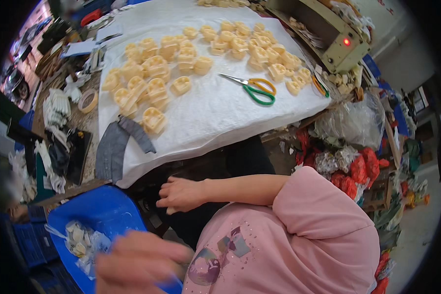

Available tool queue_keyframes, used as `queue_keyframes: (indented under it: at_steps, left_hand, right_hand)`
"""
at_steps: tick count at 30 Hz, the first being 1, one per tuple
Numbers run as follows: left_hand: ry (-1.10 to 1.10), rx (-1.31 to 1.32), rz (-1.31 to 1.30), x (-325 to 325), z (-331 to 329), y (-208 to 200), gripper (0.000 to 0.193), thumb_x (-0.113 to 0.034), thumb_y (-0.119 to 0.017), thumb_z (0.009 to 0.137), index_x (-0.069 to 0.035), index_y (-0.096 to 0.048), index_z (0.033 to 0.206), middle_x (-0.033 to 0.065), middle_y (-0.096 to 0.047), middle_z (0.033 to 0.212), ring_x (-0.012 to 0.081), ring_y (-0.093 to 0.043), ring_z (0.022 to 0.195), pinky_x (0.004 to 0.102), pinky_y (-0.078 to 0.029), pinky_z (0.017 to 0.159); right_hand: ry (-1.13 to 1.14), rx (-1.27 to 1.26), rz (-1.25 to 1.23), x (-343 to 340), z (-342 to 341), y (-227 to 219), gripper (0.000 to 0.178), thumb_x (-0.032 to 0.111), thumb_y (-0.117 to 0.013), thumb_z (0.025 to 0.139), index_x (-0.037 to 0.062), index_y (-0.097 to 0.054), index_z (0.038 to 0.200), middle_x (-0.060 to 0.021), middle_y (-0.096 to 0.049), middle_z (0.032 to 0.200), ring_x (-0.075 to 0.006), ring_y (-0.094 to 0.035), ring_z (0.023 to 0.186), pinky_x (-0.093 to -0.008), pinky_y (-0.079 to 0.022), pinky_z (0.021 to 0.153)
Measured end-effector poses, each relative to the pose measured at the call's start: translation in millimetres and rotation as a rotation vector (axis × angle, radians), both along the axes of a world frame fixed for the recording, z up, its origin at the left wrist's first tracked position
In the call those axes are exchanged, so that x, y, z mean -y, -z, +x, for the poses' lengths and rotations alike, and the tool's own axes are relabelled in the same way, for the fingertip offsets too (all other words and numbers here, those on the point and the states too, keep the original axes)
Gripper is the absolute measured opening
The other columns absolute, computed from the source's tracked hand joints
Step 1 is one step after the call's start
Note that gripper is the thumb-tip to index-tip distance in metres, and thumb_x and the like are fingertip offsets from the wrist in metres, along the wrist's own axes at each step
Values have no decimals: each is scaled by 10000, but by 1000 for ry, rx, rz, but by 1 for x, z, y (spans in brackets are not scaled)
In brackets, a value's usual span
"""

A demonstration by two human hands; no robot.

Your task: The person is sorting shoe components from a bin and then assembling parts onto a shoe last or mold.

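My left hand (137,262) is smeared by motion above the blue bin (113,201) at the lower left; whether its fingers grip anything cannot be made out. Just right of the bin, below the table's front edge, my right hand (182,194) hovers with loosely bent fingers apart and nothing visible in them. Inside the bin lie clear plastic bags (83,245) with pale pieces. On the white sheet covering the table (196,117) sit many cream-yellow moulded pieces (154,120). Scissors (254,88) with one green and one orange handle lie among them, blades partly apart.
A dark grey cloth (115,149) hangs at the table's front left corner. A tape roll (88,101) and white gloves (56,108) lie further left. At the back right stands a machine with a lit red lamp (347,42). Red bags (360,169) are heaped at right.
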State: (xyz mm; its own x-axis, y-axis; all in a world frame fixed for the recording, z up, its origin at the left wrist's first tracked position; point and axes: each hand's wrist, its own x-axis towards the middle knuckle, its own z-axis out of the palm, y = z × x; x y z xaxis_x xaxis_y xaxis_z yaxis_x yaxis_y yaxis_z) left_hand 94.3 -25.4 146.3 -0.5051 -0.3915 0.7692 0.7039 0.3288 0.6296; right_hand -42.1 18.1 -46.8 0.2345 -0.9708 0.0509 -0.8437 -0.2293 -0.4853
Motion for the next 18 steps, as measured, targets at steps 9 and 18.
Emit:
queue_keyframes:
  at_steps: [9,18]
  left_hand:
    - [1032,149,-240,-35,-104,-48,262,-114,-607,843,-47,-577,1094,160,-605,1066,355,-586,911,410,-466,694]
    - [620,761,-271,-53,-200,36,302,-13,-602,721,8,-638,1020,180,-642,951,296,-640,872,348,-501,768]
  right_hand:
    - [881,61,-324,-185,-127,-37,289,147,-648,776,69,-617,1053,-149,-640,908,-356,-604,859,-453,-486,755]
    - [1912,-262,-247,-428,-366,-48,227,165,-621,812,22,-622,989,-164,-664,913,-324,-635,863,-412,-495,776]
